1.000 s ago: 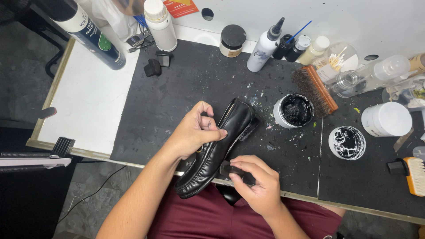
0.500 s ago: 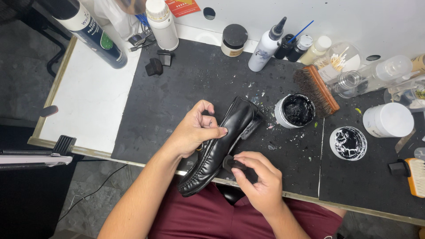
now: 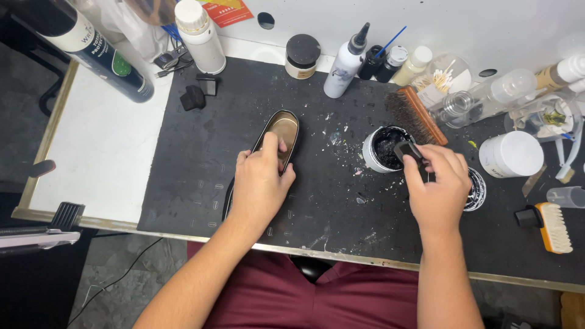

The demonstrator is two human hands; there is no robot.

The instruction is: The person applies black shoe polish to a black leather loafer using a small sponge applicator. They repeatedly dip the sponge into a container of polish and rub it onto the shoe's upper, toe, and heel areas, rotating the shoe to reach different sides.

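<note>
A black leather shoe (image 3: 281,129) stands upright on the black mat (image 3: 183,176), its tan insole showing. My left hand (image 3: 261,186) lies over its front half, fingers curled on the opening's rim. My right hand (image 3: 437,187) grips a small black applicator sponge (image 3: 407,151) and holds its tip at the rim of an open white jar of black polish (image 3: 382,148).
A wooden bristle brush (image 3: 417,114) lies behind the jar, with squeeze bottles and small jars along the back. The jar's lid (image 3: 475,190) and a white tub (image 3: 510,154) sit to the right, a small brush (image 3: 548,225) beyond. A spray can (image 3: 97,52) lies at the left.
The shoe went from tilted at the table edge to standing flat on the mat. My right hand left the shoe's side and moved right to the polish jar with the sponge.
</note>
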